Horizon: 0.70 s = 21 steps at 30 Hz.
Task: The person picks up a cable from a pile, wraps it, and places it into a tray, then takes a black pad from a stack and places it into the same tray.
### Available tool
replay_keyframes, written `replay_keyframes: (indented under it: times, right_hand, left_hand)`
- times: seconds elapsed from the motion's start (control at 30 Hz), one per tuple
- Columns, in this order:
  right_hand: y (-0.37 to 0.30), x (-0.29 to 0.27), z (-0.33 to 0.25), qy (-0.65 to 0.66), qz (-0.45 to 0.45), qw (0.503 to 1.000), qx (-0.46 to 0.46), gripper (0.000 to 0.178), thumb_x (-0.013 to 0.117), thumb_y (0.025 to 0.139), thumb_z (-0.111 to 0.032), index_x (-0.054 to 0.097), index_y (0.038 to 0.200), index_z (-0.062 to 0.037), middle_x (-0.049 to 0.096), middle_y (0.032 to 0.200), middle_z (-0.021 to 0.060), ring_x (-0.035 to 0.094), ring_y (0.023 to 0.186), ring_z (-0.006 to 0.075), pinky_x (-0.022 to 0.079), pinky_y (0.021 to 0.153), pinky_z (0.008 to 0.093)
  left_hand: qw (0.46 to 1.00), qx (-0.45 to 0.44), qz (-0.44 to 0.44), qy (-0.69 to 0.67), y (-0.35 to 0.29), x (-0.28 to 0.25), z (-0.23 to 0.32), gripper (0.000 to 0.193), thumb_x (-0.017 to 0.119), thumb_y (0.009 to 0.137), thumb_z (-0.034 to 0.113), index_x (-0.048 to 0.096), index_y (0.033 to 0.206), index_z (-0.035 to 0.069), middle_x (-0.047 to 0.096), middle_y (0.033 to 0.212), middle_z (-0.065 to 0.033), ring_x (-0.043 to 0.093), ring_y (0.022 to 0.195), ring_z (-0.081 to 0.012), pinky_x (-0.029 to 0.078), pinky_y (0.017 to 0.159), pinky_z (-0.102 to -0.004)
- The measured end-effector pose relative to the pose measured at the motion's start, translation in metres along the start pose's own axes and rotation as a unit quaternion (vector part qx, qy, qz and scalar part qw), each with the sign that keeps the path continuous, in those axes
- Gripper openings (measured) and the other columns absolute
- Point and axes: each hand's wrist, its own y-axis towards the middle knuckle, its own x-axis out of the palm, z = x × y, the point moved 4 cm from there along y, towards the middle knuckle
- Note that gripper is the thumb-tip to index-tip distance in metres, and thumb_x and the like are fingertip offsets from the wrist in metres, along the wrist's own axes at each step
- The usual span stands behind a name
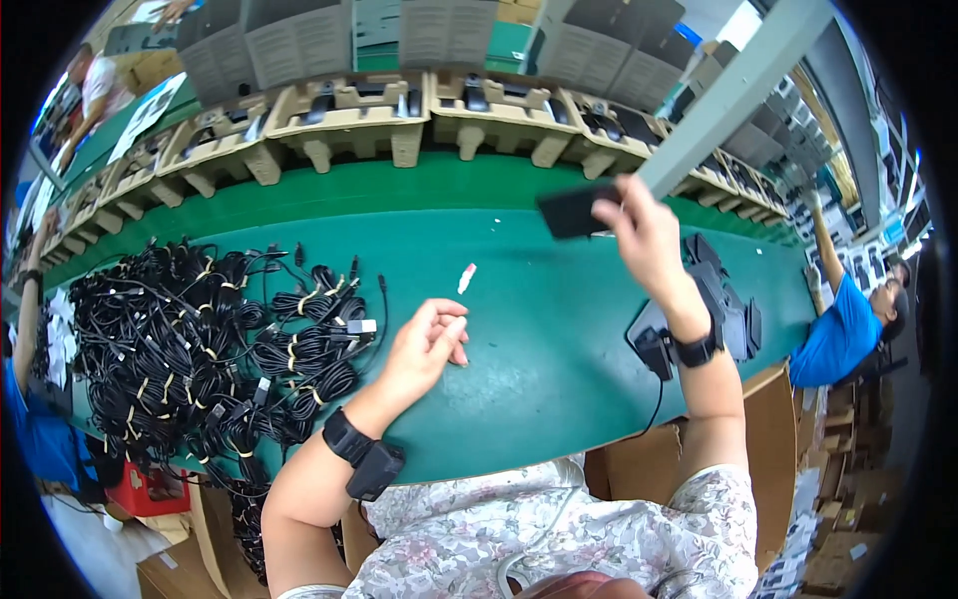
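Note:
My right hand (644, 232) is raised over the far right of the green table (539, 369), pinching a flat, dark rectangular piece (572, 212) at its right end. Its exact kind cannot be made out. On the tabletop, my left hand (427, 344) rests with fingers loosely curled and nothing visible in them. Just beyond its fingertips lies a small white and red strip (466, 278). Left of that hand spreads a big heap of black cables (190, 349), coiled and bound with pale ties. Beneath my right wrist sit several dark flat devices (733, 309), partly hidden by the forearm.
Along the table's far side runs a row of brown moulded pulp trays (349, 110) holding dark parts, with grey printed boxes (299, 45) behind. A grey metal post (738, 95) slants at upper right. A person in blue (843, 334) works at right; others stand at left.

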Motion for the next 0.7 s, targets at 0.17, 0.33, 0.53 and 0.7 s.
replay_keyframes:
  times: [0.17,0.33,0.53,0.7]
  right_hand:
    - [0.117,0.032,0.040,0.132,0.146,0.980,0.023,0.019,0.060,0.084,-0.015,0.053,0.093,-0.0006,0.057,0.070,0.0012,0.051,0.062,0.0102,0.042,0.057,0.0237]
    - [0.187,0.083,0.105,0.140,0.128,0.972,0.141,0.031,0.063,0.081,-0.024,0.055,0.098,0.0013,0.061,0.080,0.0101,0.056,0.072,0.0194,0.044,0.066,0.0298]
    - [0.216,0.126,0.119,0.005,0.087,0.984,0.153,0.044,0.064,0.079,-0.030,0.055,0.107,0.0027,0.062,0.097,0.0201,0.059,0.091,0.0313,0.045,0.079,0.0356]
    - [0.223,0.128,0.142,-0.059,0.014,0.990,0.128,0.048,0.061,0.080,-0.035,0.056,0.108,0.0041,0.059,0.104,0.0249,0.056,0.100,0.0347,0.044,0.084,0.0361]
  left_hand:
    - [0.999,0.024,-0.016,0.030,-0.005,-0.005,0.007,0.018,0.044,0.093,0.012,0.045,0.106,0.000,0.053,0.081,-0.0065,0.055,0.063,-0.0103,0.047,0.058,-0.0231]
    - [1.000,0.007,-0.004,0.021,-0.009,-0.012,0.005,0.018,0.045,0.092,0.012,0.045,0.106,0.000,0.053,0.080,-0.0066,0.057,0.062,-0.0107,0.047,0.057,-0.0236]
    - [1.000,0.002,0.003,0.026,-0.014,-0.024,0.010,0.018,0.046,0.092,0.011,0.044,0.106,0.000,0.054,0.079,-0.0072,0.058,0.061,-0.0112,0.048,0.055,-0.0239]
    - [0.999,0.028,-0.003,0.036,-0.020,-0.025,0.009,0.018,0.047,0.091,0.010,0.043,0.106,0.001,0.054,0.076,-0.0060,0.058,0.058,-0.0116,0.047,0.054,-0.0247]
